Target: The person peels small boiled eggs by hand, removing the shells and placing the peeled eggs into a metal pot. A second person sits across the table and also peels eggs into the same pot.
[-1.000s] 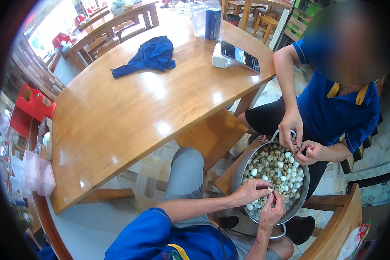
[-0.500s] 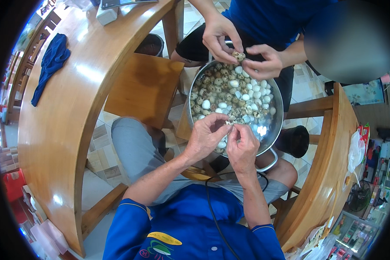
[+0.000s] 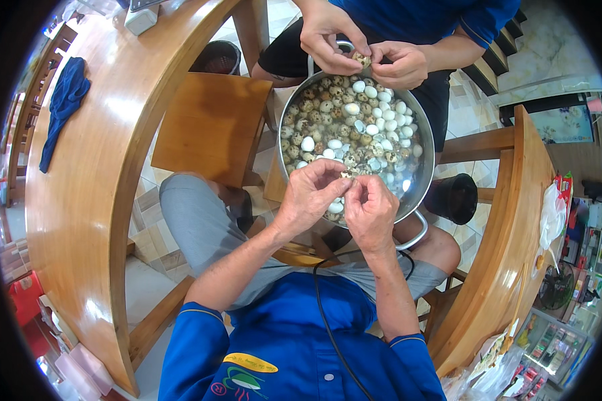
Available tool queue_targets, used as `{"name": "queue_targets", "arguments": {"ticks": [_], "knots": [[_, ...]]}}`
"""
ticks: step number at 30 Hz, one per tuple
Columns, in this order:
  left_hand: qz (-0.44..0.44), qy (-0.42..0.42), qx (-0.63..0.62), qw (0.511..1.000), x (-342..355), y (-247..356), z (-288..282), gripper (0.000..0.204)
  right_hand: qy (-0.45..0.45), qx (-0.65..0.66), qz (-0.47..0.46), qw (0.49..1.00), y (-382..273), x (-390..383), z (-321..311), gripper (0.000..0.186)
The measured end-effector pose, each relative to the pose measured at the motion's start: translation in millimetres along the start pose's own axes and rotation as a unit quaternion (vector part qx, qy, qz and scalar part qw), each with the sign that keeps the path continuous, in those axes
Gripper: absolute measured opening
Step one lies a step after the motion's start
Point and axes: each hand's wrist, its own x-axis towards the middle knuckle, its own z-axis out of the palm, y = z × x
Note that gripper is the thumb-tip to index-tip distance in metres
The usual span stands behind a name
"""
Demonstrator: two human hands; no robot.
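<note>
Cloth (image 3: 65, 100), dark blue and crumpled, lies on the wooden table (image 3: 80, 220) at far left, with a pale pink container (image 3: 83, 371) near its lower end. Next comes a square wooden stool (image 3: 207, 127), and beyond it, partly under the table, a dark basket (image 3: 219, 59). A wide metal pot (image 3: 426, 179) sits between the person and a co-worker; speckled eggs (image 3: 306, 105) crowd its left side. Over its near edge, the person's left hand (image 3: 314, 197) pinches a small speckled egg (image 3: 347, 174), mostly hidden, between thumb and fingers. At the far rim, the co-worker's hands (image 3: 401, 65) grip another egg (image 3: 362, 60). The person's right hand (image 3: 373, 208) has its thumb and curled fingertips closed against the same small speckled egg. White peeled eggs (image 3: 390, 125) gather toward the pot's right side. Rightward stand a black bucket (image 3: 453, 198), just beside the pot, and a wooden chair (image 3: 498, 247), with a white plastic bag (image 3: 552, 217) near its outer edge.
</note>
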Motion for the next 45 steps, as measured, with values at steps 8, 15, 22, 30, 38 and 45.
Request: {"name": "queue_targets", "arguments": {"ticks": [8, 15, 22, 30, 38, 45], "knots": [[-0.048, -0.049, -0.125, 0.990, 1.5, 0.2, -4.7, 0.019, -0.019, 0.051, 0.095, 0.994, 11.4, 0.8, -5.2, 0.005], [-0.074, -0.049, -0.153, 0.984, 2.4, 1.6, -7.6, 0.024, -0.003, 0.025, 0.002, 1.000, 15.9, 0.2, -8.9, 0.008], [-0.062, -0.028, -0.152, 0.986, 5.5, -1.3, -9.6, 0.020, -0.024, 0.037, 0.006, 0.999, 3.5, -1.3, -8.9, 0.016], [-0.067, -0.047, -0.124, 0.989, 2.9, 1.5, -10.4, 0.022, -0.009, 0.109, 0.038, 0.993, 1.8, -2.4, 0.1, 0.021], [-0.025, -0.026, -0.131, 0.991, 4.0, -2.3, -5.9, 0.025, -0.011, 0.093, 0.040, 0.995, 1.7, -1.5, -1.0, 0.013], [-0.019, 0.010, 0.028, 0.999, 1.3, -2.2, -3.7, 0.025, -0.016, -0.004, -0.024, 1.000, -0.6, -1.6, 1.1, 0.008]]}}
